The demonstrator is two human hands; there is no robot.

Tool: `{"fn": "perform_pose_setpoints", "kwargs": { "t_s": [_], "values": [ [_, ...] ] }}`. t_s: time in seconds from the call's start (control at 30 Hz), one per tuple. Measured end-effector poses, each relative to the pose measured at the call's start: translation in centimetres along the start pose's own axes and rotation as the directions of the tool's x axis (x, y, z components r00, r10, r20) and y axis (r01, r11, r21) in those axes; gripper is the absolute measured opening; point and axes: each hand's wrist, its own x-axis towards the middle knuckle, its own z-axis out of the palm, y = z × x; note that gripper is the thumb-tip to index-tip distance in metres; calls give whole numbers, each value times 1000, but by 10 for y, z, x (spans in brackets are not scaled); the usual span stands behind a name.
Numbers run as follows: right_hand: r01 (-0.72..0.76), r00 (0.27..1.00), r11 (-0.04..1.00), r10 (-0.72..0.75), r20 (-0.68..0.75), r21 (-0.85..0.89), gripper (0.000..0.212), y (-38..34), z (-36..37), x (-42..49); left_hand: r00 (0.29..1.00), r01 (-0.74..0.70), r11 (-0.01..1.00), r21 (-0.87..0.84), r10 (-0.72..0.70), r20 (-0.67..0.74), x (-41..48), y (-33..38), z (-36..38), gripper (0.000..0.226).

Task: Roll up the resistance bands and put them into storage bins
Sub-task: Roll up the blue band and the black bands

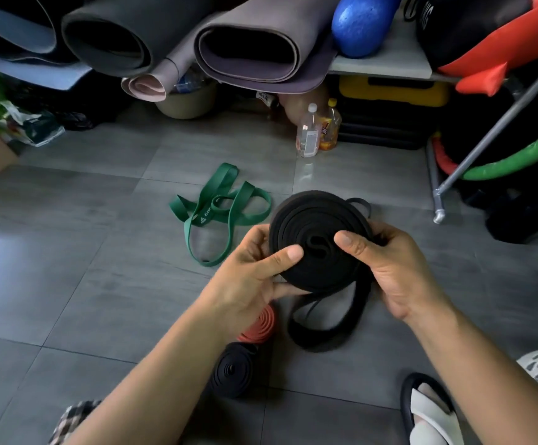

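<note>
Black band coil [312, 220] clasped by left hand [251, 279], right hand [400, 268] fingers [348, 241]; orange roll [261, 326], perhaps band, behind wrist.

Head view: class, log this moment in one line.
black band: part-coiled | left hand: grips it | right hand: grips it | green band: unrolled

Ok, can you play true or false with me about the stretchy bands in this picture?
1. The left hand and the right hand both hold the big black coil. True.
2. The green band is rolled up. False: it lies loose on the floor.
3. The big black coil is finished. False: a loose tail hangs below it.
4. An orange roll and a small black roll lie on the floor. True.
5. The ball on the shelf is red. False: it is blue.
</note>
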Motion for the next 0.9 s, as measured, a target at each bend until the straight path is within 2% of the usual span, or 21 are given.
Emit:
{"fn": "perform_pose_setpoints", "kwargs": {
  "t_s": [0.03,0.1,0.17,0.23,0.3,0.43,0.63,0.73,0.8,0.83,0.9],
  "values": [
    [-8,1000,997,8,3,-73,52,-2,-4,0,998,25,989,146,-32,45,1,7,-6,45],
    [-8,999,949,24,49,-315,47,-4,-6,-2,997,3,899,437,-39,73,4,17,-17,54],
    [1,988,871,74,134,-492,48,-3,-2,-6,993,-33,824,566,-35,109,6,17,-18,54],
    [-2,976,874,107,188,-487,48,-2,1,-8,992,-83,767,636,3,126,4,12,-13,40],
    [1,973,910,95,210,-415,46,-3,0,-6,992,-125,779,614,85,94,3,9,-11,33],
    [41,982,971,3,186,-233,35,-5,-6,-3,989,-123,928,352,143,-31,1,13,-11,33],
    [85,995,996,-82,60,-37,25,0,4,-2,988,-66,998,-19,63,-140,2,2,-3,38],
    [82,996,996,-83,-16,-38,24,11,12,-3,990,12,990,-140,-31,-139,1,-4,-4,39],
    [45,999,997,-46,-15,-63,27,13,10,-1,989,79,988,-132,-95,-117,1,-3,-6,35],
    [30,1000,996,-30,2,-79,28,12,7,0,988,101,994,-49,-106,-111,1,-1,-8,33],
    [18,999,983,-9,51,-183,29,10,1,1,990,93,945,314,-53,-133,2,8,-17,36]
  ]
}}
